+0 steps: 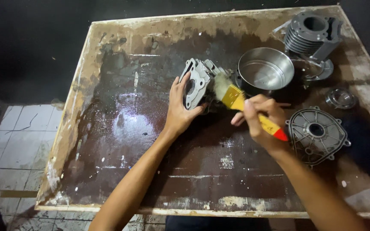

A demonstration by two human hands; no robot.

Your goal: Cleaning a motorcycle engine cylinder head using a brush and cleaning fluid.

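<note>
Hands: left hand (180, 112) grips grey cylinder head (197, 83) upright on counter (120, 128); right hand (260, 119) clasps yellow-handled paintbrush (236, 99), bristles touching the head's right side, handle slanting down-right.

No packages, signs or screens anywhere on the wet, stained wooden table (120, 128) or the tiled floor beside it. Only 1 possible marking: dark print, too small to make out, along the yellow handle of the paintbrush (253, 113), between the metal ferrule and the red tip, partly covered by the gripping right hand (260, 119).
</note>
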